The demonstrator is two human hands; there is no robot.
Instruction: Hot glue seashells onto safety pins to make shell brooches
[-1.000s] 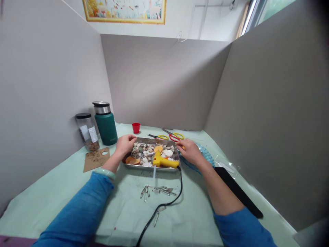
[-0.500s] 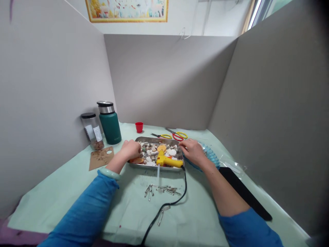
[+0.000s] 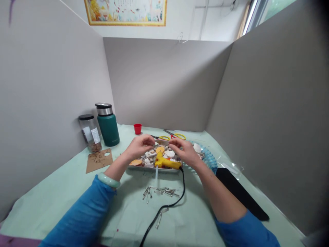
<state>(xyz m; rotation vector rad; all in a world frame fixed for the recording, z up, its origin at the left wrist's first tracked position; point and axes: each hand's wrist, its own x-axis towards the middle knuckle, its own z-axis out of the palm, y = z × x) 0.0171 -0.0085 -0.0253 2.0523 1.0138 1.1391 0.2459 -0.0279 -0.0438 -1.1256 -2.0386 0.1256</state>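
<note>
A metal tray holds several shells and small stones. A yellow glue gun lies across its front edge, its black cord trailing toward me. My left hand hovers over the tray with fingers pinched together. My right hand is raised beside it, fingers also pinched, tips almost meeting the left ones. What they pinch is too small to make out. A blue ribbed dish with a white shell sits right of the tray.
Several metal clips lie in front of the tray. A green flask, a jar, a brown card, a red cup and scissors stand around. A black strip lies at right. Grey partitions enclose the table.
Both hands lifted off the tray's sides and came together above it, fingertips now nearly touching.
</note>
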